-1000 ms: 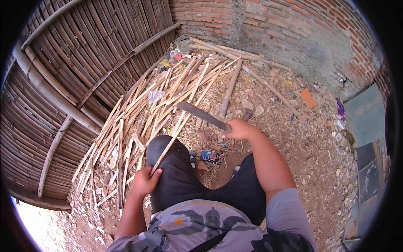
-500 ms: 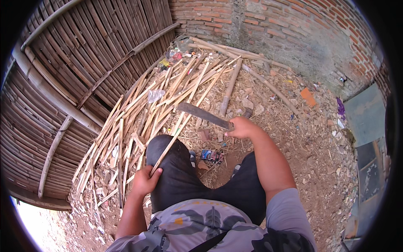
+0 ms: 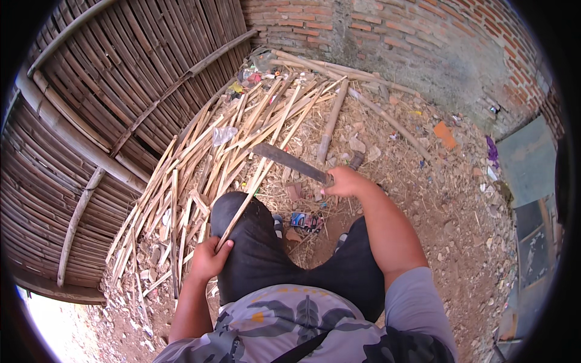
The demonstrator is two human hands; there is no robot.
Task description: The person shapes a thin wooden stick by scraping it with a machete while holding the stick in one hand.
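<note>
My right hand [image 3: 344, 181] is closed round the handle of a machete [image 3: 293, 163]. Its broad dark blade points left and crosses a long, pale bamboo strip [image 3: 253, 192]; whether the two touch I cannot tell. The strip's near end sits in my closed left hand [image 3: 210, 259], beside my left knee [image 3: 237, 212]. From there it slants up and away over the knee toward the pile of split bamboo strips [image 3: 200, 154]. Most of the machete's handle is hidden in my fist.
A woven bamboo wall [image 3: 91, 121] rises on the left, a brick wall [image 3: 411, 54] at the back. Thicker bamboo poles [image 3: 333, 124] lie beyond the blade. Rubble and an orange piece [image 3: 445, 135] lie to the right, near grey sheets [image 3: 528, 163]. A colourful packet [image 3: 306, 222] lies between my feet.
The machete and my right hand have shifted very slightly left. My left hand keeps its hold on the bamboo strip, almost unmoved.
</note>
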